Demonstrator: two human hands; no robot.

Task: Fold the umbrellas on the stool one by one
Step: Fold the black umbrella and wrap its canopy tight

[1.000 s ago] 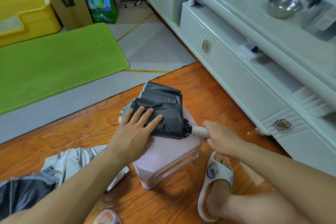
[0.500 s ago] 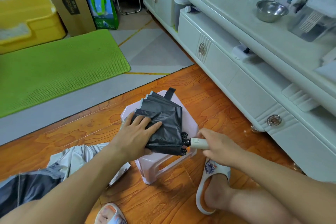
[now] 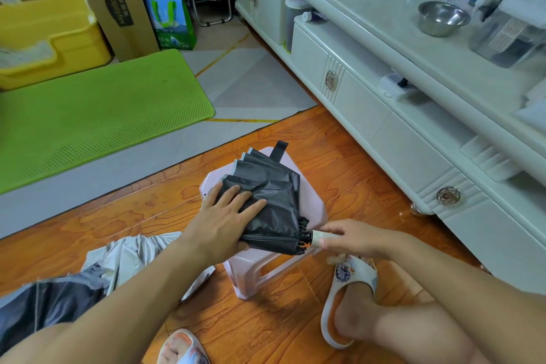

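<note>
A collapsed black umbrella lies across the top of a small pale pink stool on the wooden floor, its pleats stacked flat and its strap sticking out at the far end. My left hand presses flat on the black canopy with straight fingers, the thumb tucked along the near edge. My right hand pinches the umbrella's white handle at the stool's right side. A second umbrella, silver-grey and dark, lies crumpled on the floor to the left of the stool.
A white cabinet with drawers runs along the right. A green mat and grey rug lie to the far left, with a yellow bin and cardboard box behind. My slippered feet rest beside the stool.
The view has pulled back and the whole stool top now shows. The umbrella's strap has come into sight at the far end. Both hands keep their places on the canopy and the handle.
</note>
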